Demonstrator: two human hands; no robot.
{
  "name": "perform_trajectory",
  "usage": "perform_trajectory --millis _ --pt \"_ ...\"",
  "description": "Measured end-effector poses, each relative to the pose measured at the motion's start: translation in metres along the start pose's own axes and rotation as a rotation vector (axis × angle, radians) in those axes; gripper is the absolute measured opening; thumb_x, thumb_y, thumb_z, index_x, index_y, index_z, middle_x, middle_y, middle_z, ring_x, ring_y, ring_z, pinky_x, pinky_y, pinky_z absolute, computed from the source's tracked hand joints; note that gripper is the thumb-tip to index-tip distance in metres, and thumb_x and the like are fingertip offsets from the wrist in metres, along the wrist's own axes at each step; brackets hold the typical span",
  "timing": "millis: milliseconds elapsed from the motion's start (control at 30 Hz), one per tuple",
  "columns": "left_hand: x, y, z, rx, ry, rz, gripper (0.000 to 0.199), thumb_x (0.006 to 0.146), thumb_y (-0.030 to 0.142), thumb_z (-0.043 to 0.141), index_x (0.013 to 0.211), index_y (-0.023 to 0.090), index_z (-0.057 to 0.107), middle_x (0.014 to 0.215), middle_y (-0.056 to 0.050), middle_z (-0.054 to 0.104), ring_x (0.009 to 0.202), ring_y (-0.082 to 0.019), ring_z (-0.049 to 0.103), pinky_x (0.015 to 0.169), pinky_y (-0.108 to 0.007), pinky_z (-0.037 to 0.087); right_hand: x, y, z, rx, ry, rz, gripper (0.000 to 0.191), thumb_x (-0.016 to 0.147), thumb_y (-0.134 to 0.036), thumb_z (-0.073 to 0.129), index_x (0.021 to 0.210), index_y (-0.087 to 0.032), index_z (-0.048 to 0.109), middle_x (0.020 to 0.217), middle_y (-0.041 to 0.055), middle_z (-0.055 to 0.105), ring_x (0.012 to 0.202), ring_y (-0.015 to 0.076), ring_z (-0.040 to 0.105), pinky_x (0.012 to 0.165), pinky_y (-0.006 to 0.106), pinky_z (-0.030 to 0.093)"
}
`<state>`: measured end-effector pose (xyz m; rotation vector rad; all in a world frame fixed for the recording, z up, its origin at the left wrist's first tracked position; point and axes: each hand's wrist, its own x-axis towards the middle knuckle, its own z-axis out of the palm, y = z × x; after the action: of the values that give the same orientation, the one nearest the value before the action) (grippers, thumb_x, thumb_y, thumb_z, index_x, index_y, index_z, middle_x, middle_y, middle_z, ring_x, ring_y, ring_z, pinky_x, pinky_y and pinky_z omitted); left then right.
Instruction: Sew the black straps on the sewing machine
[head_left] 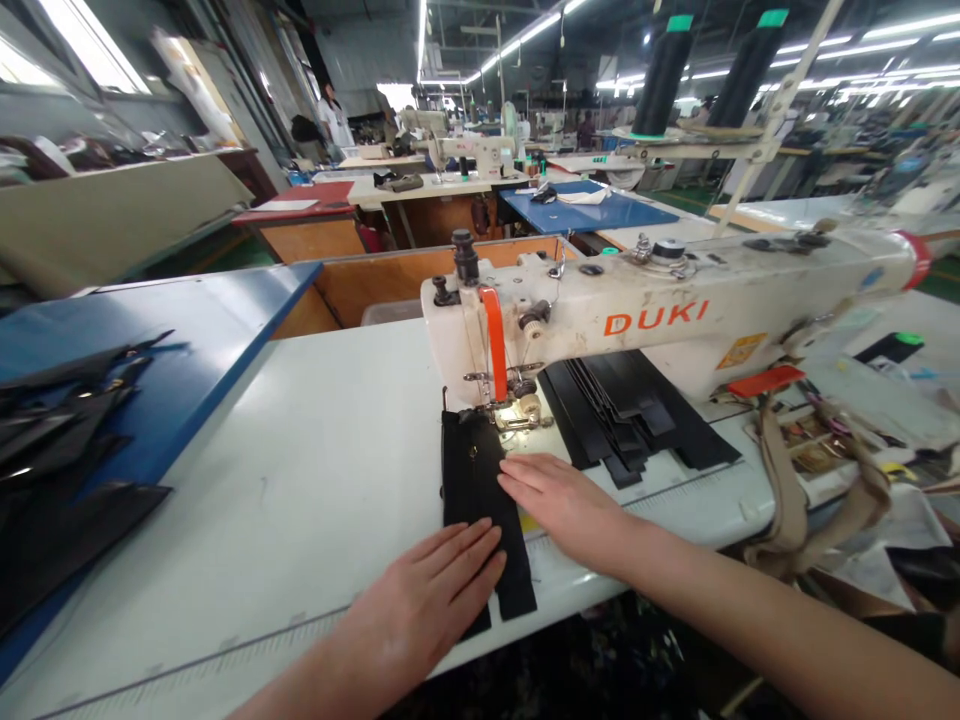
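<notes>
There are two hands (439, 590) (562, 500) (one pair), one DUKI machine (570, 325), two tall cones (661, 80) (750, 75).

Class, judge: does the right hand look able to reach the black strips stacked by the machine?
Likely yes: the right hand is close by, and nothing visible blocks the near ends of the black strips.

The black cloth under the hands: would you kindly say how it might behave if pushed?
The black cloth probably bends easily, looking thin and lying flat. It would likely slide, as the table looks smooth and shiny, though the left hand on the cloth might hold it.
</notes>
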<state>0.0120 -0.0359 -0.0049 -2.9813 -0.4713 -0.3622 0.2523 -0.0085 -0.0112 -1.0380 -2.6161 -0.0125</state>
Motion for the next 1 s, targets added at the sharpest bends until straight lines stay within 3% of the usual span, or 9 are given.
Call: perform_trajectory --millis 233,400,533,767,867,1000 --pt "0.008 0.002 -0.016 0.015 -0.043 0.028 0.042 0.101 0.015 0.024 0.126 0.015 0.058 0.129 -0.013 0.061 0.12 -0.023 0.057 0.1 -0.038 0.048 -0.042 -0.024 -0.008 0.259 0.206 0.026 0.026 0.094 -0.009 0.042 0.11 -0.01 0.063 0.105 0.0122 0.067 0.099 0.0216 0.058 0.092 0.036 0.049" --pt "0.009 0.003 -0.017 0.015 -0.003 0.033 0.044 0.1 0.014 0.022 0.124 0.015 0.058 0.128 -0.012 0.062 0.119 -0.022 0.058 0.099 -0.036 0.049 -0.063 -0.041 -0.014 0.351 0.205 -0.03 0.026 0.091 -0.007 0.041 0.107 -0.01 0.061 0.089 0.0114 0.063 0.089 0.0225 0.055 0.083 0.037 0.051" --pt "0.004 0.005 -0.011 0.014 -0.074 0.024 0.042 0.093 0.008 0.033 0.128 0.014 0.056 0.132 -0.014 0.059 0.122 -0.025 0.054 0.098 -0.039 0.049 -0.066 -0.044 -0.013 0.338 0.161 -0.076 0.025 0.09 -0.008 0.042 0.108 -0.009 0.059 0.088 0.0119 0.061 0.088 0.023 0.052 0.081 0.037 0.051" --pt "0.004 0.013 -0.014 -0.049 -0.151 -0.058 0.064 0.069 0.0 0.047 0.131 0.012 0.052 0.136 -0.016 0.054 0.127 -0.027 0.049 0.102 -0.04 0.045 -0.062 -0.043 -0.012 0.231 0.233 -0.148 0.018 0.093 -0.011 0.044 0.1 -0.011 0.06 0.083 0.01 0.062 0.084 0.0213 0.055 0.079 0.035 0.051" --pt "0.006 0.015 -0.019 -0.082 -0.19 -0.111 0.073 0.062 0.0 0.047 0.133 0.014 0.051 0.139 -0.013 0.053 0.13 -0.025 0.047 0.103 -0.038 0.045 -0.059 -0.044 -0.011 0.207 0.27 -0.144 0.017 0.094 -0.014 0.045 0.099 -0.011 0.061 0.087 0.0108 0.065 0.089 0.0219 0.057 0.084 0.036 0.051" --pt "0.003 0.015 -0.02 -0.095 -0.21 -0.122 0.074 0.062 -0.002 0.045 0.134 0.016 0.051 0.141 -0.011 0.051 0.129 -0.022 0.048 0.103 -0.035 0.045 -0.055 -0.046 -0.009 0.198 0.334 -0.167 0.017 0.094 -0.014 0.048 0.101 -0.009 0.063 0.098 0.012 0.068 0.101 0.0223 0.058 0.095 0.036 0.048"
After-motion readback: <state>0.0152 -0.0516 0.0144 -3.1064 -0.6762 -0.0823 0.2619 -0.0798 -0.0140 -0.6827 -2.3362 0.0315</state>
